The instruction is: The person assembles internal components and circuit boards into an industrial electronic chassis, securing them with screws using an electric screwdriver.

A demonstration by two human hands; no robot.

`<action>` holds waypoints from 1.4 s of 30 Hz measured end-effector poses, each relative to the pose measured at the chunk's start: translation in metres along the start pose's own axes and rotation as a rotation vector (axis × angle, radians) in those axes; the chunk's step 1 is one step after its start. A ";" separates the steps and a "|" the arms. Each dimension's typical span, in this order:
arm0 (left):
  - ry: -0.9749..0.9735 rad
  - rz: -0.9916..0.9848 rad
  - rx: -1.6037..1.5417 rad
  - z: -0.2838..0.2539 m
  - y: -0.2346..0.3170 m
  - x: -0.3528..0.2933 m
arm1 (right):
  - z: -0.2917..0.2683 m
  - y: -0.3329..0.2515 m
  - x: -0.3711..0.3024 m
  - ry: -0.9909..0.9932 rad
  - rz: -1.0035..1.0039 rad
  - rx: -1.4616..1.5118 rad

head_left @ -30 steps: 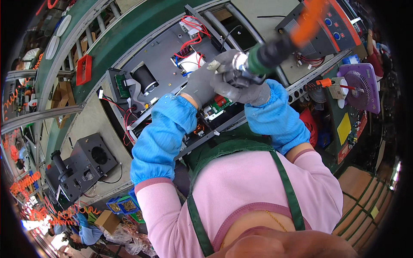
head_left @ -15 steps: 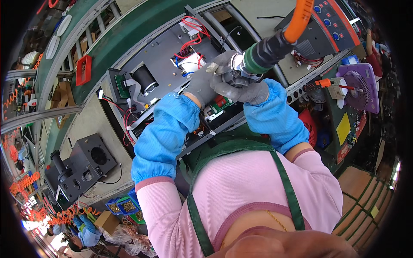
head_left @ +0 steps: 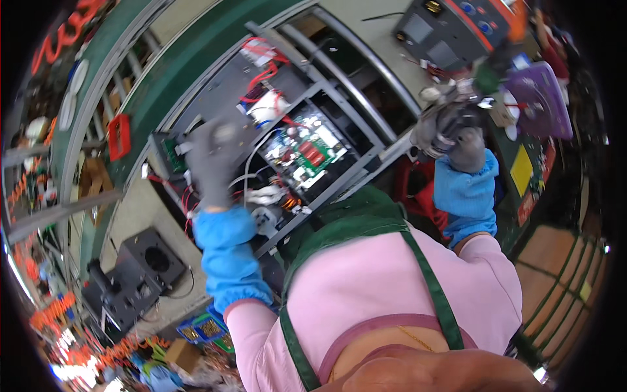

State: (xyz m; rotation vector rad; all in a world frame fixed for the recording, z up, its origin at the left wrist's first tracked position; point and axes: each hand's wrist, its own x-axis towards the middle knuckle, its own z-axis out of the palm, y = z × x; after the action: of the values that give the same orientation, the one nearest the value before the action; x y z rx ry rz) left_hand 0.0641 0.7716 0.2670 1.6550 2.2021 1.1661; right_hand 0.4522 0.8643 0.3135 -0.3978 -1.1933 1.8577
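Observation:
My right hand (head_left: 467, 147), in a grey glove, grips a dark air tool (head_left: 450, 121) at the right, beyond the case's frame. A green collar (head_left: 485, 80) and an orange hose (head_left: 518, 23) lead up from the tool; motion blurs them. My left hand (head_left: 219, 157), also gloved in grey, hovers over the left part of an open metal machine case (head_left: 320, 88). Blur smears its fingers, so their grip is unclear. Inside the case lie a green circuit board (head_left: 313, 153), red wires (head_left: 261, 78) and a copper coil (head_left: 289, 201).
A dark box-shaped unit (head_left: 140, 261) stands at the left. At the far right are a red-and-grey machine (head_left: 444, 32) and a purple fan (head_left: 539, 101). A red tray (head_left: 119, 137) and blue bins of small parts (head_left: 202, 326) lie on the left. Metal rollers (head_left: 369, 59) run behind the case.
My hands have moved apart: the right carried the tool rightward, the left went leftward over the case. The circuit board, partly covered before, now shows.

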 end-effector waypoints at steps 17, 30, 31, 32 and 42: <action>0.075 -0.542 0.084 -0.059 -0.105 -0.015 | -0.242 0.185 -0.173 0.700 0.779 -0.784; -0.013 -0.723 -0.574 -0.119 -0.170 -0.063 | -0.210 0.190 -0.209 0.937 0.420 -0.443; 0.078 -0.685 -0.577 -0.123 -0.207 -0.076 | -0.217 0.199 -0.208 1.020 0.601 -0.740; 0.095 -0.822 -0.958 -0.105 -0.188 -0.077 | -0.246 0.225 -0.233 1.062 0.462 -0.548; -0.414 -0.412 -0.699 -0.022 -0.091 -0.026 | -0.172 0.174 -0.274 1.116 0.682 -0.834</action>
State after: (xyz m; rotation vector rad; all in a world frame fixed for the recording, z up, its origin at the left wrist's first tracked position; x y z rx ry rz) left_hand -0.0055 0.7300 0.2143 0.9816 1.5203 1.1519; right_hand 0.6357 0.7155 0.0324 -2.1671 -0.9607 1.0975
